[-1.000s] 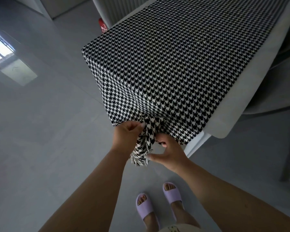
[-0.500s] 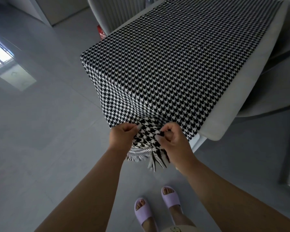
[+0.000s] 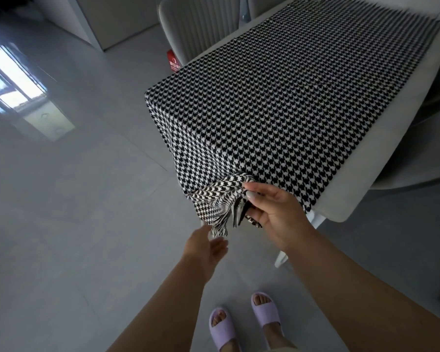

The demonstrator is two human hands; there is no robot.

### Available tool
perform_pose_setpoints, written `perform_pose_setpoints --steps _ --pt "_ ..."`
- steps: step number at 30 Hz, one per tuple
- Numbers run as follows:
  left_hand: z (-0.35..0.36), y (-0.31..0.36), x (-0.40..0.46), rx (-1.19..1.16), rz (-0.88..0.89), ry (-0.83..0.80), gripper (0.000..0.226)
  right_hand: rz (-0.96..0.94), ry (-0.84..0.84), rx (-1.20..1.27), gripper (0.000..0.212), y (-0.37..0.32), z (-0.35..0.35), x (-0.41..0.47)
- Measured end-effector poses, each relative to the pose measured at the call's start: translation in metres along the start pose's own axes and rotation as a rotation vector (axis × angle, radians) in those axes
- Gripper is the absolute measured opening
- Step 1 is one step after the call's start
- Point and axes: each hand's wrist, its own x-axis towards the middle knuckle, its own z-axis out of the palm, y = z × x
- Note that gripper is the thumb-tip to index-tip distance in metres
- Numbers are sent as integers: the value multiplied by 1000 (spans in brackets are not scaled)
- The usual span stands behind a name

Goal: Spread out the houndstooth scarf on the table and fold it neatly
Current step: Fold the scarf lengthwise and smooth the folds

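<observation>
The scarf (image 3: 285, 102) is laid flat over the white worktop (image 3: 381, 153), from the upper right of the frame down to the middle. Most of the top is covered by it, and a bare white strip is left along the right side. No big bumps or creases are seen on the flat part. So the spreading looks mostly done.

The near end of the scarf is hung over the worktop's near edge, in the lower middle of the frame. This end, with its fringe (image 3: 224, 219), is bunched up and lifted a little. It is pinched by the right hand (image 3: 272, 212), with the thumb on one side and the fingers (image 3: 254, 185) closed on the other side of the cloth.

The left hand (image 3: 203, 250) is held just below the fringe, with its fingers loose and spread. Nothing is held by it. It may be brushing the fringe tips, but the view is a bit blurred there, so this cannot be told for sure.

No neat fold is seen yet. The near end has only been gathered up. It is judged that the folding is just being started, and most of it is left: the near end must be carried over the flat part, the edges lined up, and the cloth folded again until it is small and tidy.

A grey chair (image 3: 196, 24) is seen at the top of the frame, and purple slippers (image 3: 244, 323) at the bottom.
</observation>
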Motion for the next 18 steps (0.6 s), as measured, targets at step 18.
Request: perform_pose_setpoints --steps 18 --pt "40 16 34 -553 -129 -235 40 -6 98 275 27 -9 -13 -10"
